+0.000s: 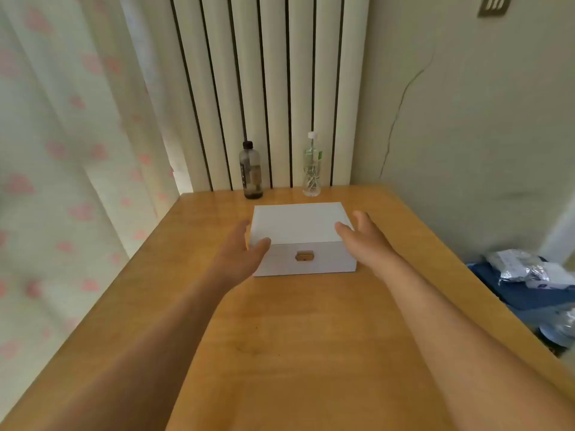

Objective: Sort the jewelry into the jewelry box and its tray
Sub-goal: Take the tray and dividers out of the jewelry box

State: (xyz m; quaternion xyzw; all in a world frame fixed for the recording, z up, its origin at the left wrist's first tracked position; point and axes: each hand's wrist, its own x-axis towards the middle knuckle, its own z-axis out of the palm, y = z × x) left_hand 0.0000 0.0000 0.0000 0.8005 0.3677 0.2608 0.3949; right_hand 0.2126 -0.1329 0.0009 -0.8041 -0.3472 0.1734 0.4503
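Forearms enter from the bottom edge and reach forward across the wooden counter [295, 337] towards the jewelry box [298, 225].

Task item: the jewelry box is white and stands towards the far end of the counter, roughly central. Its lid is down and a small gold clasp [304, 256] sits at the middle of the front face. No jewelry and no tray are in view; presumably both are inside the box or out of frame.

Hands: the left hand [241, 247] is at the box's near left corner and the right hand [362, 241] at its near right corner. Fingers on both are extended and spread, palms turned inward to flank the box. Neither has hold of anything. Whether the thumbs are touching the lid edge or are just short of it cannot be told.

Other items: a dark bottle [250, 171] and a clear bottle [312, 164] stand behind the box, apart from it, before a radiator [264, 88].

Assessment: the task is at its opening step, with nothing sorted. The next move calls for steadying the box, releasing the clasp and raising the lid. The bottles stand near the lid's backward swing, so it should be raised with care.
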